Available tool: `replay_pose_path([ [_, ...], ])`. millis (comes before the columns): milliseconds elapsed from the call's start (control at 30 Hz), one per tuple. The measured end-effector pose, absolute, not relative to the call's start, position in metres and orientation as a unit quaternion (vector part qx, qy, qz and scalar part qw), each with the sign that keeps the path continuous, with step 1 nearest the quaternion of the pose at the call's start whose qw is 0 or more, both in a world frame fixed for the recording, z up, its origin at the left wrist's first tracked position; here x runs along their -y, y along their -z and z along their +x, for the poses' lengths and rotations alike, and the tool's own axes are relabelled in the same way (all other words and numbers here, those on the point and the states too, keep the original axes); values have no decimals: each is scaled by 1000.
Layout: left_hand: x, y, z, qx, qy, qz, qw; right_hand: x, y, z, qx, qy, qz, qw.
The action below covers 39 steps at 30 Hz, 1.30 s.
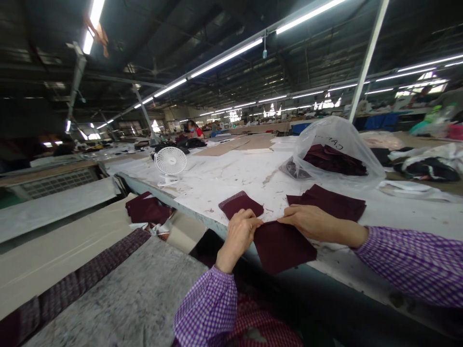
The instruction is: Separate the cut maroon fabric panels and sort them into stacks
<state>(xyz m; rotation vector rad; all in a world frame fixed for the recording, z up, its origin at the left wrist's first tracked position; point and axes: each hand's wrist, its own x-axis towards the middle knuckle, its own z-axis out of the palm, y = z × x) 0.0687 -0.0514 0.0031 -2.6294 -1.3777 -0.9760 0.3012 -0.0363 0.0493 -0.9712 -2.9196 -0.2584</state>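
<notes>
A dark maroon fabric piece (284, 248) hangs over the table's front edge, its upper edge pinched in both hands. My left hand (239, 233) grips the left corner with closed fingers. At the right end of that same edge, my right hand (307, 220) is closed on the cloth with thumb and fingertips. Just beyond my left hand lies another maroon piece (241, 204) with a grey, speckled strip along its far side. A stack of maroon pieces (331, 201) rests behind my right hand, partly hidden by it.
A clear plastic bag (336, 135) holding maroon pieces stands on the white-covered table (231, 168). A small white fan (170, 161) is at the table's left edge. At left, a lower surface (119, 294) carries a row of overlapping maroon pieces (90, 270) and a crumpled maroon bundle (148, 208).
</notes>
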Motion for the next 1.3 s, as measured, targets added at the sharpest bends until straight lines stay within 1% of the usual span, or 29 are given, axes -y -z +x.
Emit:
replay_pose_path([
  [233,52,-2,68,440,304,-844,40,40,-68,271,935,179,-295,-87],
  [300,52,-1,64,430,310,-848,26,40,-72,265,932,191,-286,-110],
  [367,51,0,59,423,336,-841,-15,39,-74,263,933,193,-277,-125],
  [467,50,1,50,428,378,-817,-82,36,-74,264,938,190,-263,-121],
  [600,51,0,44,418,381,-818,-102,34,-77,262,949,184,-239,-93],
  [700,50,1,42,415,396,-808,-129,36,-84,255,945,185,-241,-122],
  [800,48,4,38,417,444,-766,-204,40,-90,248,938,190,-246,-151],
  [900,48,5,37,426,467,-731,-258,41,-92,245,941,184,-242,-145],
  [1000,51,2,40,435,442,-754,-217,37,-92,245,947,168,-240,-133],
  [1100,54,-2,43,434,418,-779,-173,34,-94,243,944,164,-242,-154],
  [1200,54,-2,41,419,423,-781,-188,35,-97,239,939,170,-240,-181],
  [1300,50,3,37,415,460,-748,-238,36,-91,239,944,188,-217,-162],
])
